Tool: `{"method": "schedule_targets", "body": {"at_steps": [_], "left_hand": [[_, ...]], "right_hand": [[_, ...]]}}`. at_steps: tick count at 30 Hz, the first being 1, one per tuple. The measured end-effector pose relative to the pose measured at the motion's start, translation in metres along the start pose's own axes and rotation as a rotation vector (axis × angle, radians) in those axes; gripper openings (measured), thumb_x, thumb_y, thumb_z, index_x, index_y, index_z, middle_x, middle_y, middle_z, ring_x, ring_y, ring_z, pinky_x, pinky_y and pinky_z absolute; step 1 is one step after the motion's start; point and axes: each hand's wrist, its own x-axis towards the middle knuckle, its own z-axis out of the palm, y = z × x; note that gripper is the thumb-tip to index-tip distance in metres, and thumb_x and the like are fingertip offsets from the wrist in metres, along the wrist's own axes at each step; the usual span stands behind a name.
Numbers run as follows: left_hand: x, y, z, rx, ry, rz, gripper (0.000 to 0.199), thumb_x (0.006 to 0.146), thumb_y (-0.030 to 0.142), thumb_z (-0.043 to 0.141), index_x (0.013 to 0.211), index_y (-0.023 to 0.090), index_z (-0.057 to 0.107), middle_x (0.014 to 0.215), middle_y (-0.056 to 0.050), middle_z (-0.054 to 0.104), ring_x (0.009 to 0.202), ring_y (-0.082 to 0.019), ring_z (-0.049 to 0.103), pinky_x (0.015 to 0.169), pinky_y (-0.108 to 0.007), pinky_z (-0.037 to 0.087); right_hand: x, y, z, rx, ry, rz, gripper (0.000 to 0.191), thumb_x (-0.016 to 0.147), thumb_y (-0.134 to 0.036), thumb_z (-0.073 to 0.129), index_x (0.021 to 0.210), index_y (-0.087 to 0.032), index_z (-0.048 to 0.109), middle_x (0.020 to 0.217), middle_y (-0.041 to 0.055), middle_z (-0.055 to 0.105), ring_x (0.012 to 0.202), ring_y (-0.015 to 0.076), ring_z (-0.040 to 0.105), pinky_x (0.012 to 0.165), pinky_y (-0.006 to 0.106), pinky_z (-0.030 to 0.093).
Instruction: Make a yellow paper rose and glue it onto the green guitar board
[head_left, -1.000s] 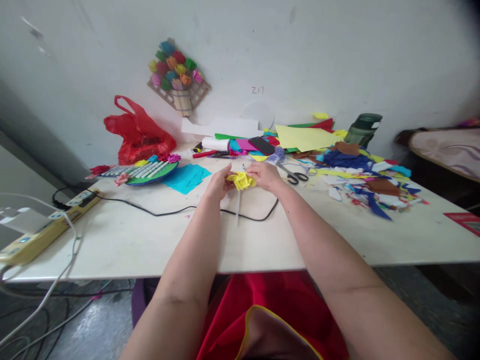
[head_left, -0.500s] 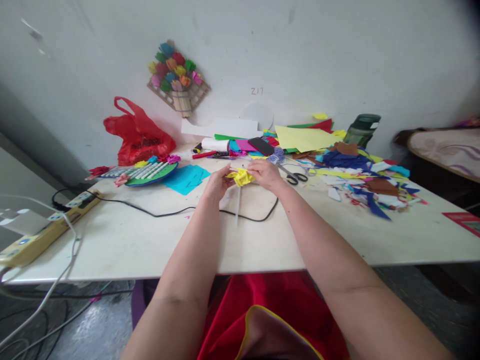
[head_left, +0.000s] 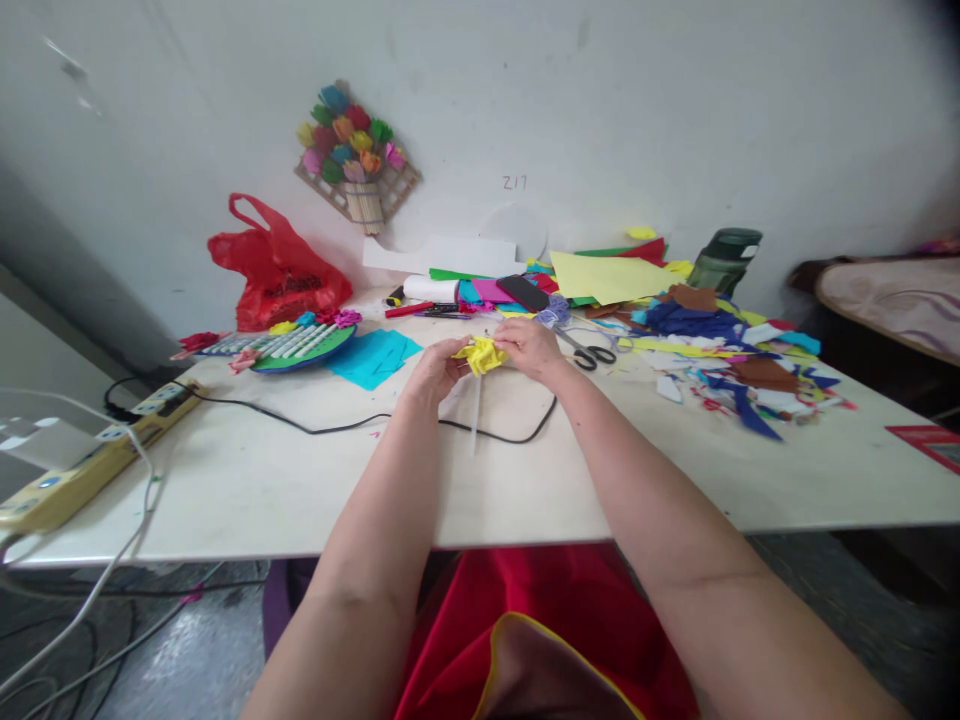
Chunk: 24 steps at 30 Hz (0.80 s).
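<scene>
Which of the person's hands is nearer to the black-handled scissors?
Right. The right hand is just left of the scissors; the left hand is farther left, beyond the yellow piece.

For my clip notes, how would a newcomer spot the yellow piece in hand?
Find the white table. At its middle, the left hand and right hand hold a small yellow piece between them. Unlike the flat pale-yellow sheet farther back, it is bunched up.

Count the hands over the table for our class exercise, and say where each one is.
2. The left hand is at the left edge of the crumpled yellow paper; the right hand is at its right edge. Some fingers are hidden.
</scene>
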Motion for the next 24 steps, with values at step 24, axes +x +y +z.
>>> {"method": "schedule_targets", "body": {"at_steps": [24], "left_hand": [[-0.005, 0.004, 0.006, 0.149, -0.026, -0.026, 0.007, 0.059, 0.015, 0.060, 0.065, 0.013, 0.062, 0.069, -0.004, 0.062, 0.067, -0.015, 0.059, 0.067, -0.028, 0.047]], "right_hand": [[-0.001, -0.010, -0.006, -0.012, -0.071, 0.029, 0.024, 0.082, -0.017, 0.051, 0.089, -0.021, 0.074, 0.102, 0.0055, 0.069, 0.092, 0.0189, 0.063, 0.075, 0.030, 0.047]]}}
